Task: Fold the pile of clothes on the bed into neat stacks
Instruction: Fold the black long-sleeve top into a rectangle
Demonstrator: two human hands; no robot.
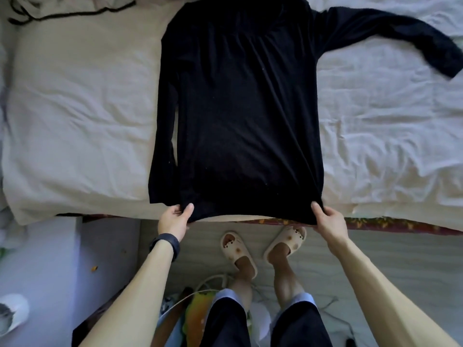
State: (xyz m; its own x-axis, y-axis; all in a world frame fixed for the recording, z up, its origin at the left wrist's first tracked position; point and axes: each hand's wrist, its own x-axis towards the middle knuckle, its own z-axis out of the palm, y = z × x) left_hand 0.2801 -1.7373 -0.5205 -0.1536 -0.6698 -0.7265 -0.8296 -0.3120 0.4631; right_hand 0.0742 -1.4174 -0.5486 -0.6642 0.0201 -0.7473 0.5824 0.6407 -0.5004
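Rumpled white bed [375, 116], black long-sleeved shirt [240, 108] spread flat. Left hand [174, 219], right hand [329, 221] pinching hem corners; best pull taut, even, before folding.

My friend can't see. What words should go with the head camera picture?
A left hand and a right hand pinch the bottom hem of a black long-sleeved shirt spread flat on a bed. One sleeve lies along its side; the other stretches sideways.

No readable text, label or number anywhere.
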